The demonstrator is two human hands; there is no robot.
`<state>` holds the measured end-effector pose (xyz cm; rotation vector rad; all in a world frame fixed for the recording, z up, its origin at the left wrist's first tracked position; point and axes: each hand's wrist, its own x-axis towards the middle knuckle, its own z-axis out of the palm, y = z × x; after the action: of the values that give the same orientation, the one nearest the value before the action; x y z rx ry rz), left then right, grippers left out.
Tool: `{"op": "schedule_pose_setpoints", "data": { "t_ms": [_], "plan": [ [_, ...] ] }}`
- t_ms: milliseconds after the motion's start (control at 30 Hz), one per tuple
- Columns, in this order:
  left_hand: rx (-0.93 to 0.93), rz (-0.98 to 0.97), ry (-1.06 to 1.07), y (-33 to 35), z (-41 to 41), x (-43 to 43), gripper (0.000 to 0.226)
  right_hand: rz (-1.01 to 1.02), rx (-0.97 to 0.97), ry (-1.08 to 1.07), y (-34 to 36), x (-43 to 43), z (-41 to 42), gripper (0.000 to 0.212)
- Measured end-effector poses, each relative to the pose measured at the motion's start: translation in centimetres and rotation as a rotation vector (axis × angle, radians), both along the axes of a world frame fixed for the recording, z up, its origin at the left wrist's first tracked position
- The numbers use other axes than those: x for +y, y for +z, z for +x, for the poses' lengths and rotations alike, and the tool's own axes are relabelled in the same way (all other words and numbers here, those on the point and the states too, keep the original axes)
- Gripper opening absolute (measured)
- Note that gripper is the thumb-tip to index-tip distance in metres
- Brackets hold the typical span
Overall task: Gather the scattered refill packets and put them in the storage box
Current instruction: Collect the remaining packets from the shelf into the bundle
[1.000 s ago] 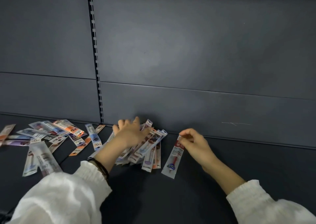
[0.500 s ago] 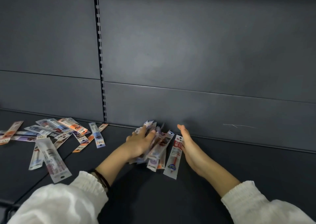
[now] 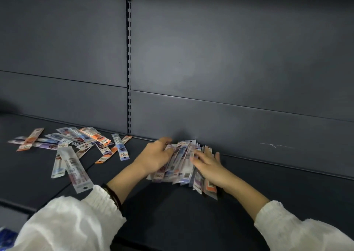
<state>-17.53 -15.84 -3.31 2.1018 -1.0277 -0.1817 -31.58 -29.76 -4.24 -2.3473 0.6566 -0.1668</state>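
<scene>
A bundle of long, narrow refill packets point(image 3: 182, 166) lies on the dark shelf near the back panel, squeezed between both hands. My left hand point(image 3: 155, 157) presses against its left side, thumb over the top. On the right side and top rests my right hand point(image 3: 208, 164), fingers spread over the packets. Several more refill packets point(image 3: 76, 145) lie scattered flat on the shelf to the left, one large clear packet point(image 3: 76, 170) nearest me. No storage box is in view.
The dark shelf point(image 3: 172, 212) runs left to right, with a grey back panel point(image 3: 210, 78) right behind the bundle and a slotted upright point(image 3: 129, 78) in it. White sleeves cover both forearms. Something blue point(image 3: 6, 237) shows at the bottom left corner.
My right hand pushed the single red packet leftward into the pile. Both hands closed in, and the fanned packets now form one tight bundle between them.
</scene>
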Motion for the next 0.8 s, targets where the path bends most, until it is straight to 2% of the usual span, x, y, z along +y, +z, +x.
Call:
{"op": "schedule_pose_setpoints", "data": {
  "t_ms": [133, 267, 333, 467, 567, 700, 800],
  "plan": [
    [-0.418, 0.186, -0.044, 1.2, 2.6, 4.3, 0.030, -0.396, 0.086, 0.023, 0.9, 0.9, 1.9, 0.057],
    [-0.854, 0.360, -0.092, 2.1, 6.4, 9.1, 0.033, -0.511, -0.005, 0.194, 2.4, 4.5, 5.2, 0.052],
    [-1.002, 0.392, -0.063, 2.2, 8.8, 11.6, 0.033, -0.524, 0.002, 0.258, 3.0, 7.2, 7.0, 0.049],
    [-1.048, 0.421, -0.026, 2.2, 14.6, 16.6, 0.042, -0.589, 0.074, 0.293, 3.6, 12.9, 11.3, 0.048],
    [-1.053, 0.413, -0.033, 2.1, 19.0, 19.7, 0.045, -0.532, 0.086, 0.259, 3.4, 16.4, 15.2, 0.049],
    [-0.935, 0.427, -0.026, 2.2, 23.6, 22.1, 0.044, -0.458, 0.066, 0.155, 3.2, 19.4, 19.9, 0.049],
    [-0.914, 0.393, -0.043, 1.6, 25.7, 22.2, 0.048, -0.348, 0.009, 0.089, 2.7, 20.4, 22.7, 0.046]
  ]
}}
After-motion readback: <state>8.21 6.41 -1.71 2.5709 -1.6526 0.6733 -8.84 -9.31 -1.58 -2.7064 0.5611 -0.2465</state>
